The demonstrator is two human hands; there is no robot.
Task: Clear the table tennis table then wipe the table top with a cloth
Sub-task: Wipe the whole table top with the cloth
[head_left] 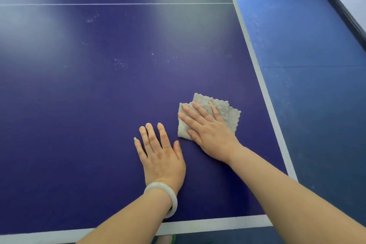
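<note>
The dark blue table tennis table top [99,89] fills most of the view, with white lines along its edges. A folded beige cloth [227,113] lies on it near the right edge. My right hand [210,132] presses flat on the cloth with fingers spread. To its left, my left hand [160,154] rests flat on the bare table top, fingers apart, holding nothing. A pale bangle [164,194] is on my left wrist. Faint white smudges [118,63] mark the surface further out.
The table's right edge line [255,61] runs diagonally, and the near edge line [208,224] crosses the bottom. A thin white centre line [118,4] crosses far out. Blue floor [307,55] lies to the right, bounded by a dark skirting [344,10].
</note>
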